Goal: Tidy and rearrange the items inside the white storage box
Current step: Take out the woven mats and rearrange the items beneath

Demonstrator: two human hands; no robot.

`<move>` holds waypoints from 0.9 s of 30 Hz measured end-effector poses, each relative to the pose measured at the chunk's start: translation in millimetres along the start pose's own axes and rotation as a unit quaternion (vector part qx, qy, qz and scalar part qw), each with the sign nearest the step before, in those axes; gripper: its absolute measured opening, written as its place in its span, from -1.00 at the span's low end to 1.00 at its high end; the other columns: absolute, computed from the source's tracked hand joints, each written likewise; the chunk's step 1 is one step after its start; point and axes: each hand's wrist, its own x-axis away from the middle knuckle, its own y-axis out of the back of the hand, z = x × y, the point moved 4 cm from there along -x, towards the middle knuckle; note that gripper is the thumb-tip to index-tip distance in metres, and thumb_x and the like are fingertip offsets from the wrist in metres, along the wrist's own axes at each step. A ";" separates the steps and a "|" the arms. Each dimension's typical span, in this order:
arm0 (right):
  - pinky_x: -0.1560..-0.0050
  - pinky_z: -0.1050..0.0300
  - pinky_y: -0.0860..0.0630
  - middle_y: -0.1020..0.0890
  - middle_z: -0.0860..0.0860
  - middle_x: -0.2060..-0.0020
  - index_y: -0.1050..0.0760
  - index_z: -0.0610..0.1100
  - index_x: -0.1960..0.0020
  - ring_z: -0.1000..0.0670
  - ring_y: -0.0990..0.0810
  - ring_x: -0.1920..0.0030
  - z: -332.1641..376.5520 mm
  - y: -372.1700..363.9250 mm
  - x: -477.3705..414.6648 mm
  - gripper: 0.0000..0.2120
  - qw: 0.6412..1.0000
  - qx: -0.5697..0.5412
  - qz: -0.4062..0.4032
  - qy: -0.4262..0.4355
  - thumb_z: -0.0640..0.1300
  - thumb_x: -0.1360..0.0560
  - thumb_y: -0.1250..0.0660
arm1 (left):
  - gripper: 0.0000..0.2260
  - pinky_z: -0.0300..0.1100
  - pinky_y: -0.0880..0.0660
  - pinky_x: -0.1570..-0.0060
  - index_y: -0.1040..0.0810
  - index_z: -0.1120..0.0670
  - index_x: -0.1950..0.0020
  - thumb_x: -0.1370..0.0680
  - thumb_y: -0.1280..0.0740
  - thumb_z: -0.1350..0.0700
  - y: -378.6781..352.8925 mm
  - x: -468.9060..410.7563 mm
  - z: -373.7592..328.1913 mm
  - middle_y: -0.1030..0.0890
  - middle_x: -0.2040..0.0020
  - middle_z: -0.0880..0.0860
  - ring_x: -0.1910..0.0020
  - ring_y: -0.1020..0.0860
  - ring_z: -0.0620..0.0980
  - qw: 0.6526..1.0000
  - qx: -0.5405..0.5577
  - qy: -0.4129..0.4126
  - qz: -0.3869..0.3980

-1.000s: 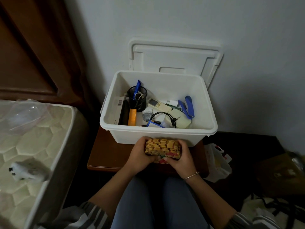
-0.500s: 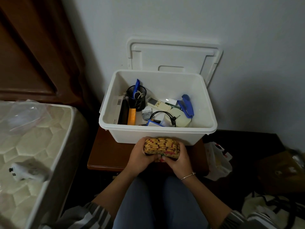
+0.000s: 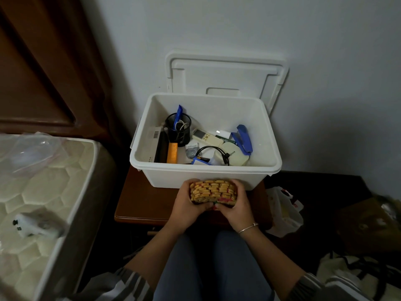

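A white storage box (image 3: 204, 173) stands open on a small wooden table (image 3: 143, 203). Inside it are a black mesh pen cup (image 3: 178, 129), an orange block (image 3: 172, 152), a black flat box (image 3: 161, 147), a pale remote (image 3: 206, 136), a black cable (image 3: 213, 152), a round cream case (image 3: 234, 156) and a blue stapler (image 3: 244, 139). In front of the box, above the table's near edge, I hold a small woven yellow basket (image 3: 212, 190) between both hands. My left hand (image 3: 187, 205) grips its left side and my right hand (image 3: 235, 208) grips its right side.
The box lid (image 3: 225, 72) leans against the wall behind the box. A mattress (image 3: 36, 192) with a white object on it lies at the left. Plastic bags (image 3: 284, 211) and dark bags lie on the floor at the right. My knees are below the table.
The blue stapler inside the box has settled upright against the right side. My hands with the woven basket have barely moved.
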 end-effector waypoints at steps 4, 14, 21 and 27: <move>-0.28 0.05 -0.46 -0.44 -0.11 -0.25 -0.29 -0.19 -0.34 -0.05 -0.44 -0.29 -3.9 -2.4 2.2 -0.26 1.000 -0.007 0.000 -0.013 -0.38 -0.26 -0.52 | -0.41 -0.18 -0.52 -0.13 -0.44 0.05 -0.24 -0.30 -0.59 0.20 -2.6 -1.4 0.2 -0.56 -0.14 -0.03 -0.17 -0.52 -0.12 0.999 -0.031 -0.023 -0.003; -0.17 0.19 -0.39 -0.43 -0.11 -0.15 -0.35 -0.26 -0.23 -0.04 -0.43 -0.19 25.3 14.0 10.6 -0.48 0.986 0.143 0.061 0.057 -0.24 -0.37 -0.49 | -0.48 -0.05 -0.51 -0.18 -0.41 0.00 -0.19 -0.33 -0.58 0.13 10.8 4.9 -4.6 -0.54 -0.16 0.01 -0.18 -0.51 -0.05 0.994 -0.106 -0.005 0.032; -0.16 0.12 -0.38 -0.34 -0.06 -0.20 -0.29 -0.13 -0.27 -0.08 -0.38 -0.19 72.9 23.5 28.3 -0.64 0.885 0.419 0.160 0.122 -0.21 -0.51 -0.29 | -0.12 -0.26 -0.24 -0.32 -0.18 -0.05 -0.48 -0.27 -0.53 -0.10 12.0 33.2 -30.8 -0.34 -0.35 -0.12 -0.30 -0.27 -0.24 0.950 -0.259 -0.151 0.083; -0.14 0.15 -0.40 -0.38 -0.05 -0.18 -0.33 -0.13 -0.26 -0.07 -0.41 -0.18 90.1 30.6 33.9 -0.54 0.900 0.371 0.172 0.148 -0.17 -0.42 -0.41 | -0.54 -0.04 -0.57 -0.04 -0.43 -0.09 -0.13 -0.34 -0.56 0.07 5.5 42.0 -34.3 -0.61 -0.06 -0.13 -0.07 -0.57 -0.22 0.986 -0.113 -0.078 0.098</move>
